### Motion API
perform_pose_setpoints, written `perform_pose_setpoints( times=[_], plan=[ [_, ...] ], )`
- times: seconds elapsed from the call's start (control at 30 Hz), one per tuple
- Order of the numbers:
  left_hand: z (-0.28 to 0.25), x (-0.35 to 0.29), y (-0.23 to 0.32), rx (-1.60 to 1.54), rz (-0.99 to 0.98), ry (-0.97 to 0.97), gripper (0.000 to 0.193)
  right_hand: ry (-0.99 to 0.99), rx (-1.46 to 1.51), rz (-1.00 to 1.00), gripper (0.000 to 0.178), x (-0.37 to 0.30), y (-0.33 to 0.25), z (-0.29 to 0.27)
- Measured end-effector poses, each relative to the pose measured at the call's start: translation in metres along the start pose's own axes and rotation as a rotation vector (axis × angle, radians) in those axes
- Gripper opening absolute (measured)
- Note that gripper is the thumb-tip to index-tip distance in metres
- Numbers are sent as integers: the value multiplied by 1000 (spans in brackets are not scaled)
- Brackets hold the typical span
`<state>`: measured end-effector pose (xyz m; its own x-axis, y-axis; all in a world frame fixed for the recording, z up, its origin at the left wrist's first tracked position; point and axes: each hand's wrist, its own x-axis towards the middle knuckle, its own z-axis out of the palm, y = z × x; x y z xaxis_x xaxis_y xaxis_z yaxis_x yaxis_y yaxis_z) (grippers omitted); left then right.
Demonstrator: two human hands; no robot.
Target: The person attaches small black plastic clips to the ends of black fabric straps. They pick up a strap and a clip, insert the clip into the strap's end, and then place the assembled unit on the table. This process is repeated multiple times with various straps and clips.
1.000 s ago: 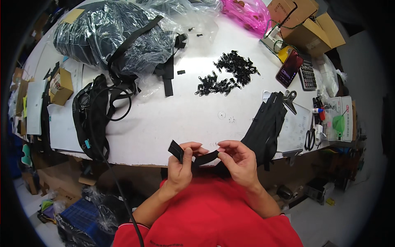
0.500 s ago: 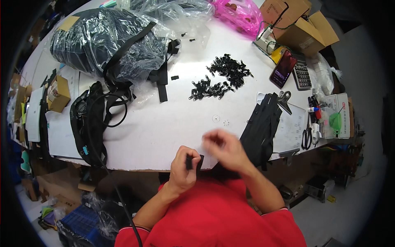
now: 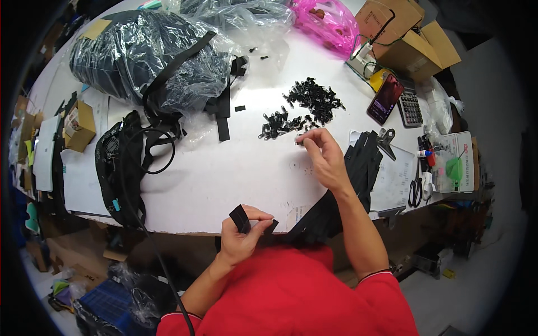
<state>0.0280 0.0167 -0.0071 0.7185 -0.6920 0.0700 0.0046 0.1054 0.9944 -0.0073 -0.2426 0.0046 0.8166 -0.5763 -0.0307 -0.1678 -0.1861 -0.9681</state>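
My left hand (image 3: 241, 235), at the table's front edge, pinches a flat black strip (image 3: 240, 219) between thumb and fingers. One end of that strip stands up beside the knuckles, and some black shows past the fingertips. My right hand (image 3: 325, 159) reaches over the table, thumb and forefinger pinched on a small dark piece, probably a zipper slider. Just beyond it lie a smaller heap of small black zipper sliders (image 3: 280, 124) and a larger heap (image 3: 315, 99). Under my right forearm, a bundle of long black strips (image 3: 358, 168) runs to the table edge.
A large plastic-wrapped dark bundle (image 3: 143, 59) fills the back left. A black mesh bag (image 3: 119, 168) and a cable (image 3: 175, 148) lie at left. To the right are a phone (image 3: 385, 99), a calculator (image 3: 411, 106), a clipboard (image 3: 395, 173), scissors (image 3: 415, 192) and open cartons (image 3: 417, 53).
My right hand has moved up and away from the left hand to the edge of the slider heap, now pinching. The left hand has turned slightly, showing more of the strip.
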Motion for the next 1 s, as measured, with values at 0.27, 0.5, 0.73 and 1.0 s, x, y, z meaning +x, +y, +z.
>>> perform_pose_setpoints(
  times=[0.27, 0.5, 0.73, 1.0],
  plan=[
    [5, 2, 10, -97, -242, -59, 12, -181, 449, 304, 16, -84, -10, -1],
    [15, 0, 25, -129, -186, -50, 25, -187, 93, -118, 22, -114, -30, 11],
    [18, -1, 29, -100, -121, -59, 26, -232, 251, -34, 21, -123, -27, 9],
    [19, -1, 28, -23, -122, -66, 26, -210, 210, -54, 20, -128, -24, 11]
  ],
)
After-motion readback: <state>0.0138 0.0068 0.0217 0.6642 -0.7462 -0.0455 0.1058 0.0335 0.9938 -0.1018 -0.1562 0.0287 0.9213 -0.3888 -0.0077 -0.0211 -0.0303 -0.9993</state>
